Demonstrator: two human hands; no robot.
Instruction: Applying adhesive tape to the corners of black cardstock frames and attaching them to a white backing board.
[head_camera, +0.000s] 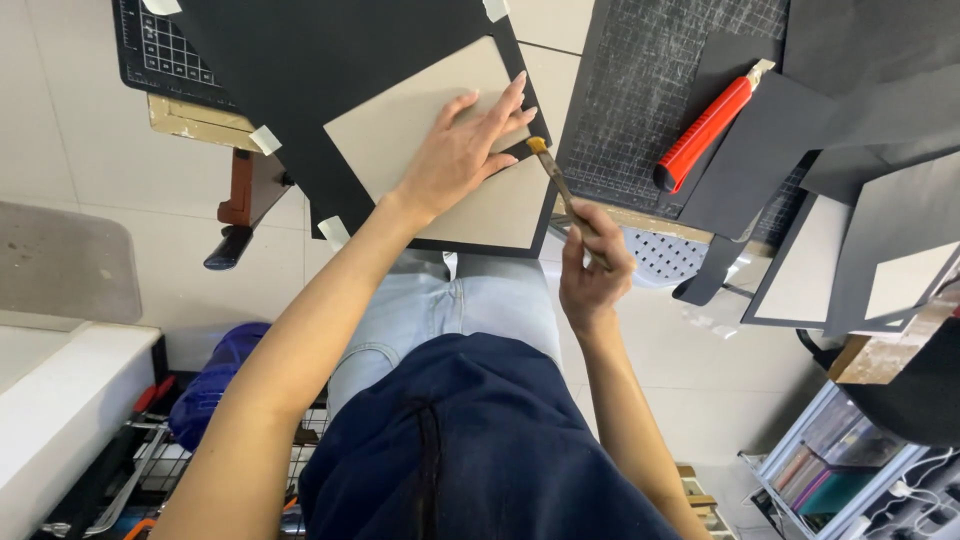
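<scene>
My left hand (462, 150) lies flat, fingers spread, on a tan cardboard board (420, 120) that rests on a large black paper sheet (300, 70). My right hand (592, 270) grips a thin brush (560, 185) by its handle. The brush's yellowish tip touches the board's right edge, just beside my left fingertips. Pieces of masking tape (265, 139) sit at the black sheet's corners.
A red utility knife (705, 130) lies on a dark cutting mat (650, 90) to the right. More black sheets with tan boards (810, 270) are stacked at far right. A second gridded mat (160, 50) shows at top left. A wire basket (160, 460) stands on the floor.
</scene>
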